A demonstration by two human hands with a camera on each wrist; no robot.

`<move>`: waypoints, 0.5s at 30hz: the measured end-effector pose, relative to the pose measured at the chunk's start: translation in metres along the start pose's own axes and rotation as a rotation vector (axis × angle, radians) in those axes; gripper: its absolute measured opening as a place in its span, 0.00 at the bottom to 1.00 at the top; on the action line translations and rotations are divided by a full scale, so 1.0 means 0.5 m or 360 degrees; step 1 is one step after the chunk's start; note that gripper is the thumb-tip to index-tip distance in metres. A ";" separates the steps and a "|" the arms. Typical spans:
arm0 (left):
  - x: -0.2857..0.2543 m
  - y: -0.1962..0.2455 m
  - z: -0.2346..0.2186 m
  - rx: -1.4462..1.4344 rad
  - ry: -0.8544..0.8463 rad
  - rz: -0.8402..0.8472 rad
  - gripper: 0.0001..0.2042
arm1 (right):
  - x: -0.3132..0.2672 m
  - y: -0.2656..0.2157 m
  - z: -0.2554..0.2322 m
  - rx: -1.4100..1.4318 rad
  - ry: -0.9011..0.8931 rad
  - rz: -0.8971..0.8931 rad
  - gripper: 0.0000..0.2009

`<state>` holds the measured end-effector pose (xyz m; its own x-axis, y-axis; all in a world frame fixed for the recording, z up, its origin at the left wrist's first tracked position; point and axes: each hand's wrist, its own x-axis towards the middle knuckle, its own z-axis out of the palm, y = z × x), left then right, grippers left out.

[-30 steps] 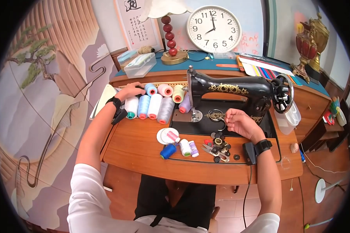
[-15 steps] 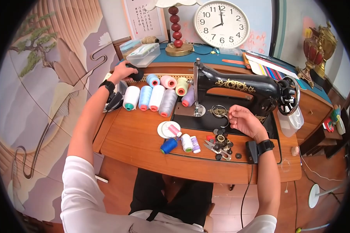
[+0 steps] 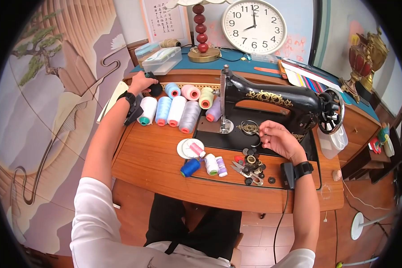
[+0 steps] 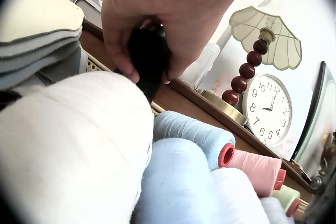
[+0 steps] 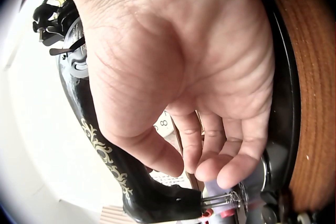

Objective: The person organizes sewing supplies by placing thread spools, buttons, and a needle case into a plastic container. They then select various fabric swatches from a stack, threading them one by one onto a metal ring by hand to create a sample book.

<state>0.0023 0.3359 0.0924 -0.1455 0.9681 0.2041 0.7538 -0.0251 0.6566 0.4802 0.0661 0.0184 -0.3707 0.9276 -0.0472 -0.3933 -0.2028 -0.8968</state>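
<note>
At the back left of the sewing table, my left hand (image 3: 142, 83) grips a black thread spool (image 3: 155, 88). In the left wrist view, thumb and fingers pinch this dark spool (image 4: 148, 58) from both sides, covering much of it. Just in front stand large thread cones, among them a white cone (image 3: 147, 110) and a light blue one (image 3: 163, 111). My right hand (image 3: 279, 139) hovers with loosely curled fingers over the black bed of the sewing machine (image 3: 272, 96), beside a thin metal ring (image 3: 250, 127). Nothing shows between its fingers in the right wrist view.
Toward the front lie a blue spool (image 3: 190, 168), small white and purple spools, scissors (image 3: 239, 169) and a heap of buttons (image 3: 254, 166). Behind are a plastic box (image 3: 163, 61), a lamp (image 3: 201, 33) and a clock (image 3: 254, 27). A cable (image 3: 278, 232) hangs from the right wrist camera.
My left hand has moved from the back of the thread cones toward the back left, bringing the black spool with it. The right hand stays nearly in place; the head view has shifted slightly.
</note>
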 end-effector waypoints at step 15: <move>0.002 0.003 0.013 0.0120 -0.0094 -0.0006 0.28 | 0.001 -0.001 -0.004 0.0012 -0.0047 0.0010 0.04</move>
<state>0.0075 0.3382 0.0889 -0.1122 0.9812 0.1569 0.7998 -0.0045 0.6002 0.4817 0.0674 0.0181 -0.3979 0.9166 -0.0398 -0.3973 -0.2112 -0.8931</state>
